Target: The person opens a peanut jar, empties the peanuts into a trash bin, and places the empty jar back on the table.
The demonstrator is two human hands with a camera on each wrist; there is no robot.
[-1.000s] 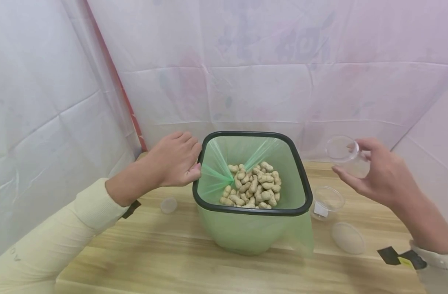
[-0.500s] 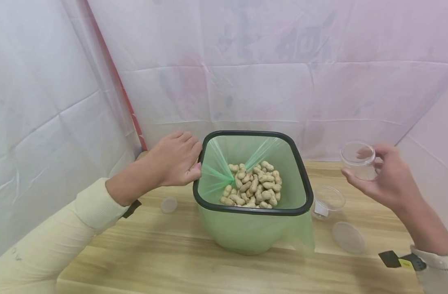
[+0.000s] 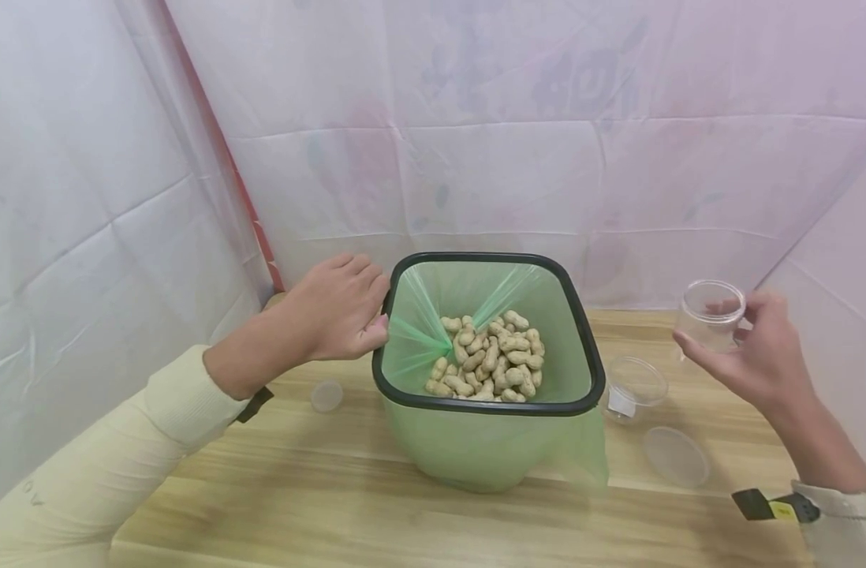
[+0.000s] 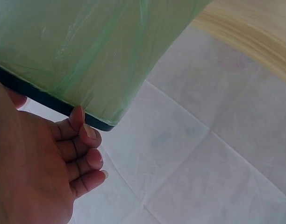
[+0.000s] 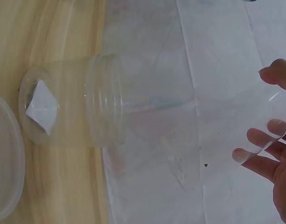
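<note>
- Basically early stage: peanuts all sit in the green-lined bin, none visible in either clear container.
- Left hand rests against the bin's black rim at its left side, fingers curled at the edge and touching it; the left wrist view shows fingertips on the rim with the green liner just above, so the grip looks like a steadying hold on the rim.
- Right hand holds a clear plastic jar up off the surface, to the right of the bin and apart from it; fingers wrap round its wall, mouth up, and it looks empty.
- Second clear jar stands on the wooden surface just beside the bin's right side, open, white label on it, also empty.
- Larger clear lid lies flat on the surface in front of that jar; small round lid lies left of the bin, under the left forearm.
- Judgement: the held jar is in hand but nothing is filled; scooping or filling and lidding both seem left.
</note>
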